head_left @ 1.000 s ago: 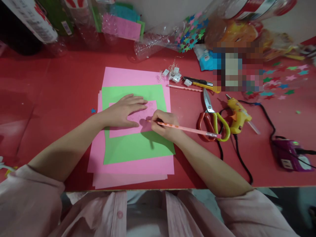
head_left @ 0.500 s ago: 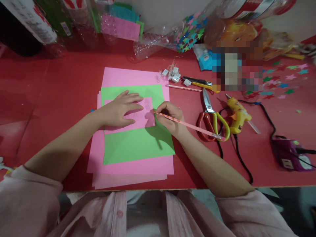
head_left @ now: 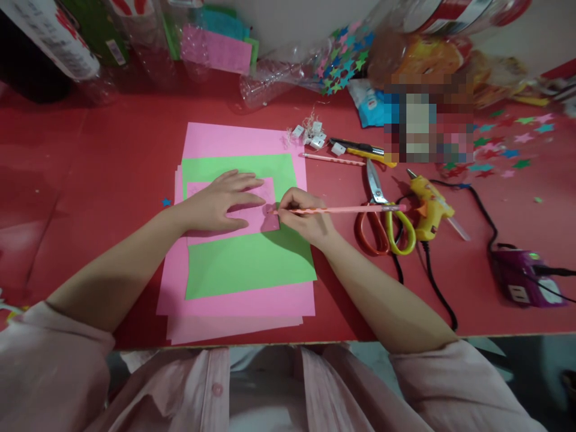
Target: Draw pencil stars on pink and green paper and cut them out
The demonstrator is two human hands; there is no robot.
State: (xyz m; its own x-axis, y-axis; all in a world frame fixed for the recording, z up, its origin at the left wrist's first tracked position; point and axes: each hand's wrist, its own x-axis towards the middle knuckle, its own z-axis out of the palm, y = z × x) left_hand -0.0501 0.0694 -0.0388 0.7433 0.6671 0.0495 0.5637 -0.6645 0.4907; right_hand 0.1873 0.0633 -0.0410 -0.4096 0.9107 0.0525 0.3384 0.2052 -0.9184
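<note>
My left hand (head_left: 225,201) lies flat with fingers spread on a small pink paper (head_left: 256,223), pressing it down. That paper rests on a green sheet (head_left: 247,267), which lies over larger pink sheets (head_left: 243,133). In my right hand (head_left: 308,219) is a pink pencil (head_left: 351,210) with an eraser end, gripped near its point. The pencil tip touches or almost touches the small pink paper near its right edge. Faint marks show on that paper, but they are too pale to make out.
Right of the paper lie scissors (head_left: 378,207) with red and yellow handles, a yellow glue gun (head_left: 429,207), a second pencil (head_left: 333,159) and a utility knife (head_left: 362,148). A purple power adapter (head_left: 524,279) stands further right. Plastic bottles (head_left: 270,78) line the back.
The pencil has swung from a downward slant to nearly level, and its tip has moved slightly left and down on the small pink paper. My left hand stays in place.
</note>
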